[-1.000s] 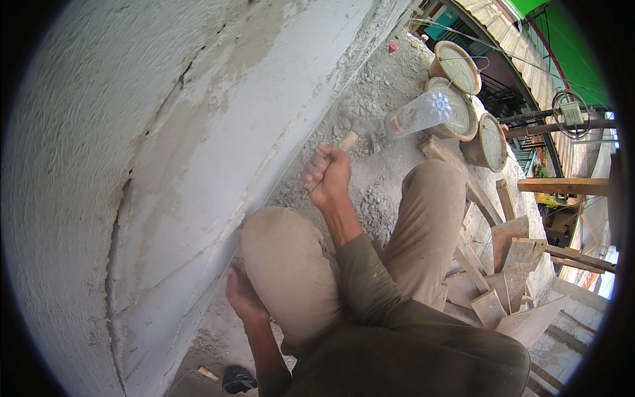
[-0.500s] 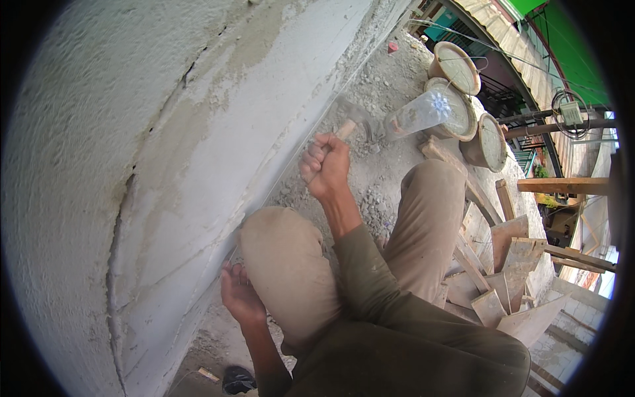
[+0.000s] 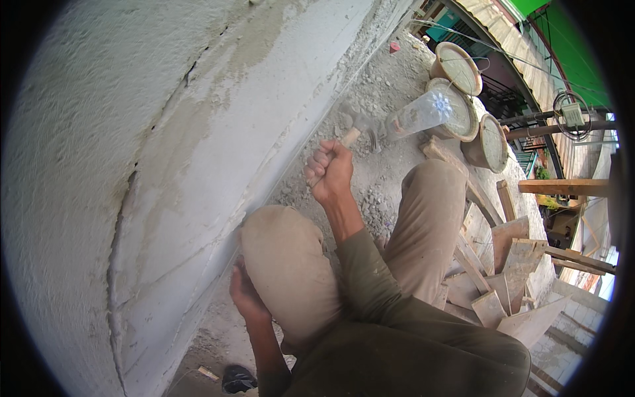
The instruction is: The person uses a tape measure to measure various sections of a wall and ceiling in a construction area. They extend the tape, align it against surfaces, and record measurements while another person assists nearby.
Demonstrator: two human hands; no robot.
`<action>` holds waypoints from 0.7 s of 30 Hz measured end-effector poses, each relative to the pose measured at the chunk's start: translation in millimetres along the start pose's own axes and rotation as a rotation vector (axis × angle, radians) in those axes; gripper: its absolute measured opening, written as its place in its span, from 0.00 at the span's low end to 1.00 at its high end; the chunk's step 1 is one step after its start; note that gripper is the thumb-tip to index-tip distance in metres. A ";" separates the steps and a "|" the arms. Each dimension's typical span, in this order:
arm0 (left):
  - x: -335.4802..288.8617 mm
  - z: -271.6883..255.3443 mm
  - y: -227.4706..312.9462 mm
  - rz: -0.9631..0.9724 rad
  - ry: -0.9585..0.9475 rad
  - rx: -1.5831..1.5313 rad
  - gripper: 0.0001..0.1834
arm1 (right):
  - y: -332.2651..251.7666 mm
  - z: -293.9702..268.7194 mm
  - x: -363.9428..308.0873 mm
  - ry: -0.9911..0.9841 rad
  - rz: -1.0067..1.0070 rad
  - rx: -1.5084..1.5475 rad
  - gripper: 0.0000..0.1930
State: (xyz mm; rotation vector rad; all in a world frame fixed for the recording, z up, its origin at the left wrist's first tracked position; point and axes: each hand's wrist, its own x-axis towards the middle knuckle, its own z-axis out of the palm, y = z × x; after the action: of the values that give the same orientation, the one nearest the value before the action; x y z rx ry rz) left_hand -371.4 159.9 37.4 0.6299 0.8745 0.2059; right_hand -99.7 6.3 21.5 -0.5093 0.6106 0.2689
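Observation:
My right hand (image 3: 331, 173) is closed in a fist around the wooden handle of a hammer (image 3: 350, 137). Motion smears the hammer's dark head, which lies beyond the fist over the rubble, close to the foot of the white wall (image 3: 218, 159). Low beside my left knee (image 3: 284, 255), between it and the wall, is my left hand (image 3: 248, 291). The knee hides most of its fingers, so whether they grip anything does not show.
Several mortar-filled buckets (image 3: 458, 68) stand at the far right, beside a clear plastic container (image 3: 418, 116). Grey rubble (image 3: 370, 205) covers the ground. Wooden boards (image 3: 509, 264) lie piled at right. A black object (image 3: 238, 379) sits near the lower edge. Cracks run along the wall.
My right hand and the hammer have shifted slightly right. My left hand has moved a little right, and its fingers have gone behind the knee.

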 end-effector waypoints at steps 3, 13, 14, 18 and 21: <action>-1.2 7.6 5.6 0.039 0.007 -0.020 0.30 | 1.2 3.1 -2.1 0.003 0.000 -0.004 0.08; -41.5 127.2 16.3 0.670 -0.267 0.938 0.30 | -85.7 39.2 -73.4 0.057 -0.150 -0.283 0.11; -41.7 141.8 19.1 0.738 -0.271 1.076 0.29 | -105.9 42.5 -82.8 -0.004 -0.144 -0.389 0.11; -27.6 195.0 4.1 0.979 -0.192 1.708 0.24 | -209.2 25.5 -110.8 -0.132 -0.331 -0.975 0.13; -28.1 219.2 -8.9 0.990 -0.114 1.856 0.20 | -252.7 3.0 -117.9 -0.090 -0.427 -1.238 0.16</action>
State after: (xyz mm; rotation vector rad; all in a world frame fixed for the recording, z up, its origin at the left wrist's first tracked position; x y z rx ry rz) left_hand -221.7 46.9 154.6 2.7687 0.3351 0.1837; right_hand -94.1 -216.1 189.6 -1.7819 0.1665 0.2368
